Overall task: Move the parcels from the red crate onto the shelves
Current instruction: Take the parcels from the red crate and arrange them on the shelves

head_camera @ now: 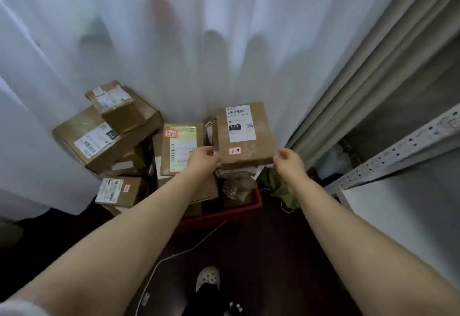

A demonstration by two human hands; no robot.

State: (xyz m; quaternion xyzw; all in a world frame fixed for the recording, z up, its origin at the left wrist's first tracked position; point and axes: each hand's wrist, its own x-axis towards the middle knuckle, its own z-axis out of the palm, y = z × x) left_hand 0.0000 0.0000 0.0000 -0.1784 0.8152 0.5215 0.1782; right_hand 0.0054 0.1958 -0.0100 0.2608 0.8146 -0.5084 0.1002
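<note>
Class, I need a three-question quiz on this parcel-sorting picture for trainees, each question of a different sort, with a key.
1. True or false: the left hand and the right hand each have a grip on a near corner of the flat parcel.
2. Multiple choice: the red crate stands A) on a shelf, B) on the floor, C) on a table.
3. Fill in: the black patch on the flat parcel reads ___.

Key: 1 true; 2 B; 3 010.
</note>
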